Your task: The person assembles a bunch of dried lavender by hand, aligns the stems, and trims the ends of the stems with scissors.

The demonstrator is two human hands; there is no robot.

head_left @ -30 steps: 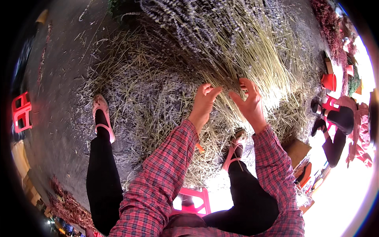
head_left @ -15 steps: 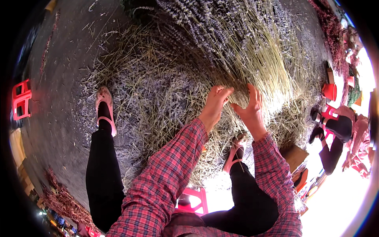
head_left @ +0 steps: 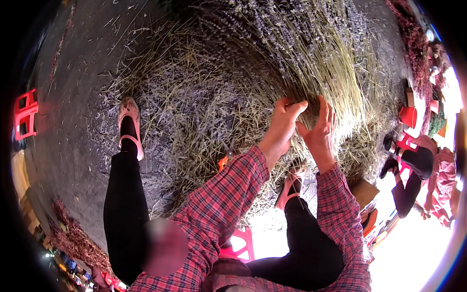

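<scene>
The long dried flower stalks (head_left: 335, 73) carry dusty violet-purple heads above straw-yellow to pale green stems, bleached nearly white where light strikes them. Loose cut stems (head_left: 194, 97), pale tan flecked with greyish purple, litter the dark grey floor (head_left: 82, 121). The checked long-sleeved shirt (head_left: 228, 182) is red crossed by navy and whitish lines, above plain black trousers (head_left: 126, 204) and pink strapped flat shoes (head_left: 136, 141) mottled darker at the toes. Bright orange marks a small tool handle (head_left: 222, 163). Around lie a solid red plastic stool (head_left: 26, 114), a red round bucket (head_left: 407, 117), deep maroon dried plants (head_left: 411, 44) and a brown box (head_left: 365, 193).
</scene>
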